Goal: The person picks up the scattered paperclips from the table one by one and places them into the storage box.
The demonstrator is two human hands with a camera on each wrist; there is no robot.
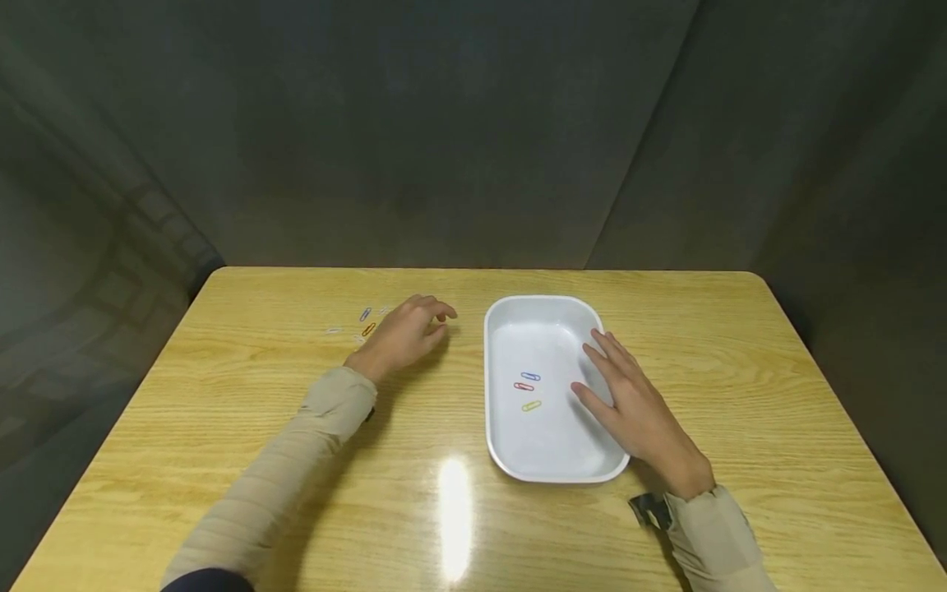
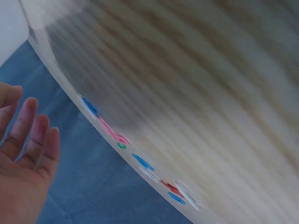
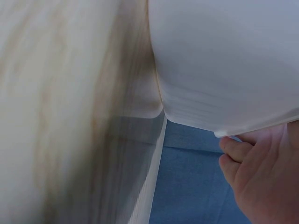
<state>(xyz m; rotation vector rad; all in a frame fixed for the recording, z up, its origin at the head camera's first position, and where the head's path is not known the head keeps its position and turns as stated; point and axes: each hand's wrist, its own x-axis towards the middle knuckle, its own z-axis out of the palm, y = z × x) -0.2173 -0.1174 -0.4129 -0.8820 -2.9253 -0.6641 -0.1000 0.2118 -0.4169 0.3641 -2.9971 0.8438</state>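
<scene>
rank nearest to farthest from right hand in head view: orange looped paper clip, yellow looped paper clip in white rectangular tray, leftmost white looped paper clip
1. Yellow clip, in the tray, left of the right hand
2. Orange clip, on the wooden table
3. White clip, farthest left

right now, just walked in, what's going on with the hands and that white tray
A person is working bare-handed at a wood-grain table. The right hand is at the right side of the white tray, which holds three paper clips: blue, red and yellow. The left hand is over the table, left of the tray, with nothing visible in its grasp. More clips lie scattered on the table to its left.
</scene>
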